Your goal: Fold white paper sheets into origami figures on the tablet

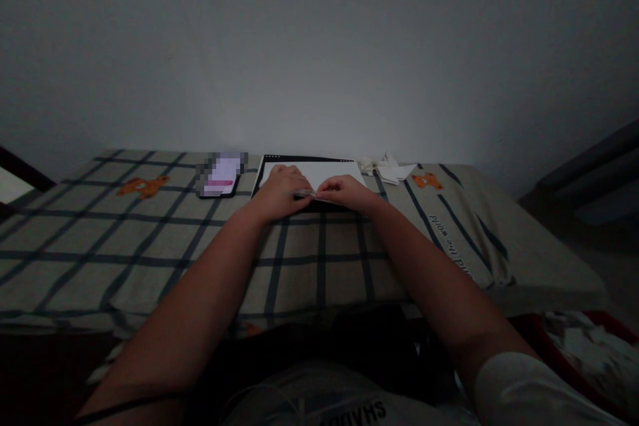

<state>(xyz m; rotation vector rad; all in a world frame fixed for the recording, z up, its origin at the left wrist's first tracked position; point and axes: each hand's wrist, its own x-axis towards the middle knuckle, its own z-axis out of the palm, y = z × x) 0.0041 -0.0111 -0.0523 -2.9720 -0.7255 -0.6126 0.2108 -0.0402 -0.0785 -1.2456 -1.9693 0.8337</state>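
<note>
Both of my hands meet at the near edge of a white sheet of paper (327, 174), which lies on a flat black board or notebook cover (312, 159). My left hand (282, 190) rests over the sheet's left part, its thumb pressing the near edge. With thumb and fingertips, my right hand (345, 191) pinches the same edge just to the right. Between the fingertips the edge looks raised or folded; the exact crease is partly hidden by my fingers. To the right of the board are folded white paper pieces (391, 168).
A phone (219, 175) with a lit, partly blurred screen lies left of the board. The checked cloth (200, 233) with bear prints covers the table or bed against a grey wall (319, 46). At lower right stands a red container (536, 349) holding whitish crumpled material.
</note>
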